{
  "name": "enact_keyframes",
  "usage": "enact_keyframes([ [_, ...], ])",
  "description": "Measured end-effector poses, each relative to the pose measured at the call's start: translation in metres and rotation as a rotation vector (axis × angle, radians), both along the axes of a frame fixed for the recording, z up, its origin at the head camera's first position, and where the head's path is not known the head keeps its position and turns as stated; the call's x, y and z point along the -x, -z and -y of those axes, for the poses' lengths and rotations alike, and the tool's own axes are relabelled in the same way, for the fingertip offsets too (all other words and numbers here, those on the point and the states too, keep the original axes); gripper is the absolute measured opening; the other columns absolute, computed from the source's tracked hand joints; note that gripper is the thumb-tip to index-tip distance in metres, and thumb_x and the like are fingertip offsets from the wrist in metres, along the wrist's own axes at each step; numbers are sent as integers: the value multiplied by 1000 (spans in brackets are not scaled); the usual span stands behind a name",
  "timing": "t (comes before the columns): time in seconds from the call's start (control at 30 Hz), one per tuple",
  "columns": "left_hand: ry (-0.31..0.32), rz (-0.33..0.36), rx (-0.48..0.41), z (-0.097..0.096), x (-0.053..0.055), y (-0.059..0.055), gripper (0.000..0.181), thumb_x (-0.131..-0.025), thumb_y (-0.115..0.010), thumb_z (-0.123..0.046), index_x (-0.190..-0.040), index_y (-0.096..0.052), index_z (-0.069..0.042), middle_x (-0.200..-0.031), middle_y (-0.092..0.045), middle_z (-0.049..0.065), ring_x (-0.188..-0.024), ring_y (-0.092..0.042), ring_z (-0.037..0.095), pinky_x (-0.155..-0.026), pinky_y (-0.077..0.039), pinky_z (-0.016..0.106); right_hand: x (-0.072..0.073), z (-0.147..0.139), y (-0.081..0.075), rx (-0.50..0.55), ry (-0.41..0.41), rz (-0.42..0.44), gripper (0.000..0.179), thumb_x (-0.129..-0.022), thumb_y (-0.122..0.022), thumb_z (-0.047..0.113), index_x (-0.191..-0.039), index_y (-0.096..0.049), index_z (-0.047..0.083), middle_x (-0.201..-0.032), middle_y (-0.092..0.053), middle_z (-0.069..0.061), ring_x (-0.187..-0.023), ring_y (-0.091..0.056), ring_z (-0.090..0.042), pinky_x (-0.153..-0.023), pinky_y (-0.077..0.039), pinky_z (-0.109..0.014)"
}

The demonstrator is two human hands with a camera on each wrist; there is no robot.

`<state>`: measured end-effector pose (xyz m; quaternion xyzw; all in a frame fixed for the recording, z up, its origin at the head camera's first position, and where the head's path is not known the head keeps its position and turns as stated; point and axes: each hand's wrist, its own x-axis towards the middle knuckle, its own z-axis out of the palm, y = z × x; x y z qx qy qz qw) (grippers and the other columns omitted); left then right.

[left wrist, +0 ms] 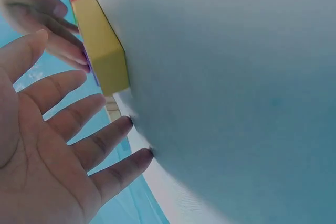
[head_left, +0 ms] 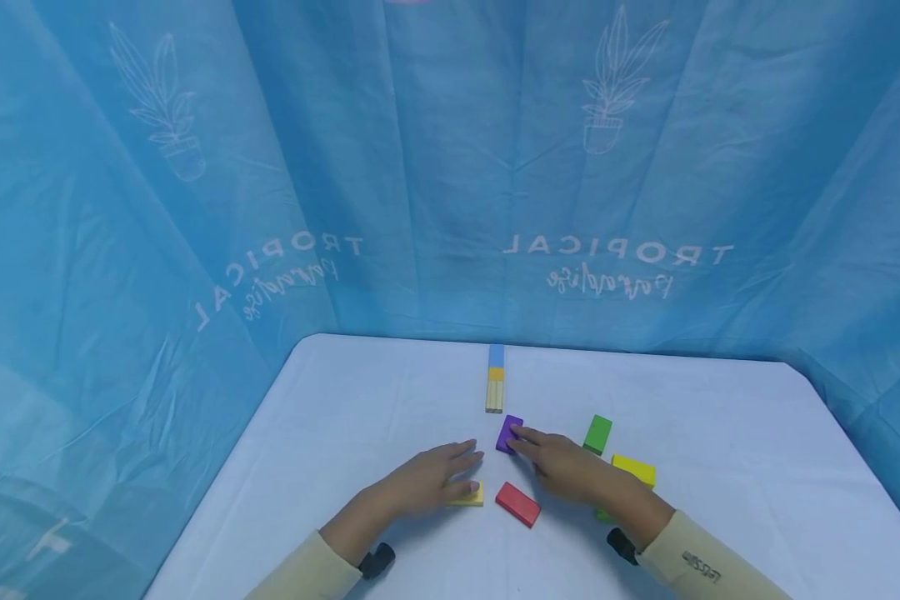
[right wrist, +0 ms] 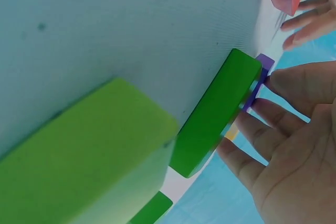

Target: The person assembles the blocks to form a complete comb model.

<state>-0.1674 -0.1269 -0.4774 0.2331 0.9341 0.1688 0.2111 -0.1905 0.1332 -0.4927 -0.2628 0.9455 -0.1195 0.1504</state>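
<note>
Close to the person, the yellow block [head_left: 477, 500] lies under the left thumb, looking light, stiff and hard to harm; its long sides should give the surest hold. The left hand [head_left: 426, 480] spreads over it, palm down. Farther out on the table [head_left: 330, 400], the purple block [head_left: 505, 432] seems just as light, perhaps a little slippery. The right hand [head_left: 570, 468] reaches in from the right, fingers parted and fairly straight, tips against it.

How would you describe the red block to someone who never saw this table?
On the white table, look low between the person's left hand and right hand in the head view. The red block lies there, slanted; no other block is red.
</note>
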Motion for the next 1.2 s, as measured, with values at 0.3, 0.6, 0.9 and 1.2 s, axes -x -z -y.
enact_keyframes([
  [0.3,30,-4,4,6,-18,-2,51,-101,-53,-54,-148,-51,-36,-160,-43,-9,-149,-41,22,-118,-41,51,1,5,-3,10,-10,22,58,-101,-62,23,-155,-42,26,-163,-39,2,-148,-42,-30,-111,-48,-49],
  [0.6,26,-20,63,10,-28,-4,49,-99,-56,-51,-146,-53,-36,-153,-51,-12,-145,-45,20,-117,-42,48,8,7,2,24,0,48,60,-101,-62,24,-156,-39,29,-165,-36,5,-149,-41,-27,-110,-49,-47],
  [0.9,77,-136,97,14,-37,1,51,-101,-56,-45,-150,-50,-31,-144,-56,-1,-128,-54,20,-108,-50,41,12,11,2,43,-8,55,58,-102,-60,22,-156,-41,27,-166,-34,5,-149,-41,-27,-110,-49,-46],
  [1.2,90,-193,83,18,-41,4,56,-100,-61,-40,-152,-48,-27,-123,-58,-1,-101,-52,8,-85,-51,26,14,15,3,66,7,70,55,-103,-58,20,-155,-42,25,-165,-35,5,-151,-39,-26,-113,-45,-48],
])
